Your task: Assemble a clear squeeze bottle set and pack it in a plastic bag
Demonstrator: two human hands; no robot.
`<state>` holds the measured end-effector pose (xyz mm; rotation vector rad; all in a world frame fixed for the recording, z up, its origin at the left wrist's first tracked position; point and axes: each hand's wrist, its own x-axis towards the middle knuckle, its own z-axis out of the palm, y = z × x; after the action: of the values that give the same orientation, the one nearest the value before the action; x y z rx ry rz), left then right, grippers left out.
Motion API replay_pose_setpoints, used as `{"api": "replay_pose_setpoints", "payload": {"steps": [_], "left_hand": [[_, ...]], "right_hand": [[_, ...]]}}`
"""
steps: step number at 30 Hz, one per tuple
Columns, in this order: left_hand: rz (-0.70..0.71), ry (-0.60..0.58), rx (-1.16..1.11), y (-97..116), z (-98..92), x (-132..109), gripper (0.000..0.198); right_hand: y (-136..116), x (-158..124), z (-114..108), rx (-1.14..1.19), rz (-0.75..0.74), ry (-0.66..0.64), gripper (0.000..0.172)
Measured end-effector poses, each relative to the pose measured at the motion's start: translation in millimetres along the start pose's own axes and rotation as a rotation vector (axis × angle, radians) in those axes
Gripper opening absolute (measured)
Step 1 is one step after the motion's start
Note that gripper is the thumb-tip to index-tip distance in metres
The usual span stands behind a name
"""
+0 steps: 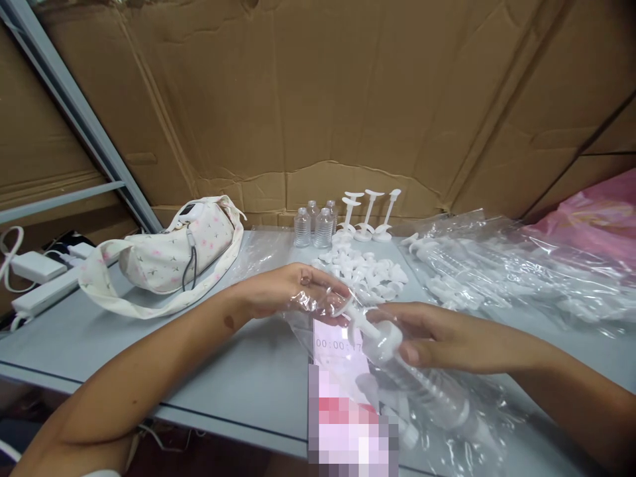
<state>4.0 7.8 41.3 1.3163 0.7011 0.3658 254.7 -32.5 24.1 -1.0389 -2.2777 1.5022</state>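
A clear plastic bag (484, 414) lies at the front, over part of a phone (342, 381). Through its film I see a clear ribbed bottle (442, 391) and a white plastic piece (382, 339). My left hand (293, 291) holds the bag's left end, its fingers partly behind the shiny film. On the other side my right hand (432, 334) grips the bag beside the white piece, thumb toward me. The phone shows a running timer; its lower part is blurred out.
Behind my hands lies a pile of small white plastic parts (375, 271). Several clear ribbed bottles (324, 228) and white stands (368, 215) stand farther back. Filled plastic bags (497, 265) lie right, a floral bag (183, 248) left. A power strip (47, 288) sits far left.
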Motion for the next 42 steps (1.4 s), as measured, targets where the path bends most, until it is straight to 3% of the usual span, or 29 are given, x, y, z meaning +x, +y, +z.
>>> {"api": "replay_pose_setpoints", "payload": {"steps": [5, 10, 16, 19, 22, 27, 31, 34, 36, 40, 42], "left_hand": [[0.020, -0.064, -0.034, 1, -1.8, -2, 0.039], [0.046, -0.026, 0.060, 7, -2.2, -5, 0.043], [0.132, 0.212, 0.328, 8, -9.0, -6, 0.041], [0.260, 0.377, 0.460, 6, -12.9, -2, 0.046], [0.379, 0.514, 0.647, 5, -15.1, -1, 0.038], [0.384, 0.584, 0.979, 5, -17.2, -2, 0.025], [0.479, 0.637, 1.041, 4, -19.8, 0, 0.013], [0.652, 0.802, 1.056, 1, -24.8, 3, 0.010], [0.725, 0.904, 1.079, -1, -29.1, 5, 0.008], [0.645, 0.924, 1.082, -7, -30.7, 9, 0.008], [0.556, 0.807, 1.138, -11, -26.6, 11, 0.015]], "right_hand": [[3, 1, -1, -0.038, 0.000, 0.012, 0.058], [4, 2, -2, -0.060, 0.065, 0.157, 0.052], [7, 1, -9, 0.015, 0.094, 0.223, 0.050], [8, 1, -13, 0.052, 0.101, 0.276, 0.045], [8, 2, -17, 0.044, 0.086, 0.326, 0.037], [13, 3, -20, 0.051, 0.073, 0.411, 0.036], [21, 2, -20, 0.046, 0.106, 0.487, 0.047], [20, 0, -22, 0.073, 0.158, 0.541, 0.050], [18, -2, -25, 0.076, 0.144, 0.541, 0.042], [17, -4, -31, 0.106, 0.108, 0.584, 0.031], [18, -5, -33, 0.072, 0.114, 0.635, 0.035]]}}
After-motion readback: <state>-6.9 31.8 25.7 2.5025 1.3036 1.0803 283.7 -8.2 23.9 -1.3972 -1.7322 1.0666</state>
